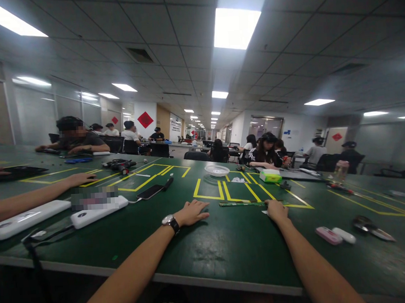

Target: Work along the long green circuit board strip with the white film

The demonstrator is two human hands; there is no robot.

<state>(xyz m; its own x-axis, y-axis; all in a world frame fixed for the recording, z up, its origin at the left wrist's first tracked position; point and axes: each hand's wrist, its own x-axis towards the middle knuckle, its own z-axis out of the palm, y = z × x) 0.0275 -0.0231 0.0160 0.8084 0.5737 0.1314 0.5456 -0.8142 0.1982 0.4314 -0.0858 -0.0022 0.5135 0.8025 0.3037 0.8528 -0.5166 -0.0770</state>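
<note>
My left hand (191, 212), with a wristwatch (171, 223) on its wrist, rests palm down on the green table (208, 255). Its fingers are stretched out and hold nothing. A long thin green strip (241, 203), patterned like a circuit board, lies in front of my hands. The fingers of my right hand (277, 210) are curled closed at the strip's right part; the fingertips are partly hidden. Beside that hand is a small white scrap (265, 212). Yellow tape outlines (208, 197) mark the tabletop just beyond the strip.
Left are white power banks (100, 211), a phone (152, 191) and a neighbour's hand (83, 178). Farther off stand a clear plastic bowl (217, 170) and a green tissue pack (271, 176). A pink case (329, 235) and scissors-like tool (372, 227) lie right. Several people sit around.
</note>
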